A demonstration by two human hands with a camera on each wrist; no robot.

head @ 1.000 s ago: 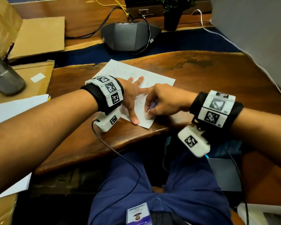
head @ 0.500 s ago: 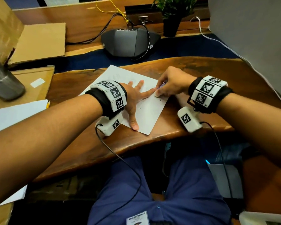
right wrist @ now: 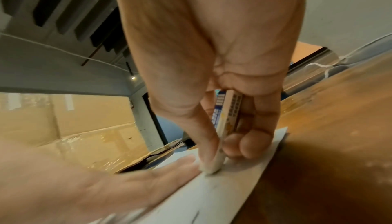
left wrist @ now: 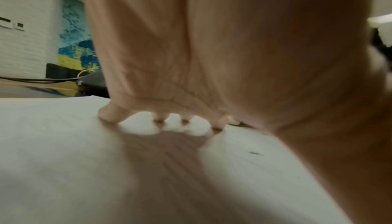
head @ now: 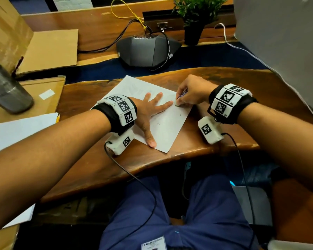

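Left hand is pressing flat, fingers spread, pinning the paper steady while right hand is pinching the eraser, rubbing near its right edge

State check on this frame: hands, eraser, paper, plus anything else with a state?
paper: flat on wooden desk, a few short marks showing.
eraser: tip pressed on paper.
left hand: open, fingers spread, pressing paper.
right hand: pinching eraser.
steel bottle: standing on cardboard.
potted plant: upright.
speakerphone: cables attached.
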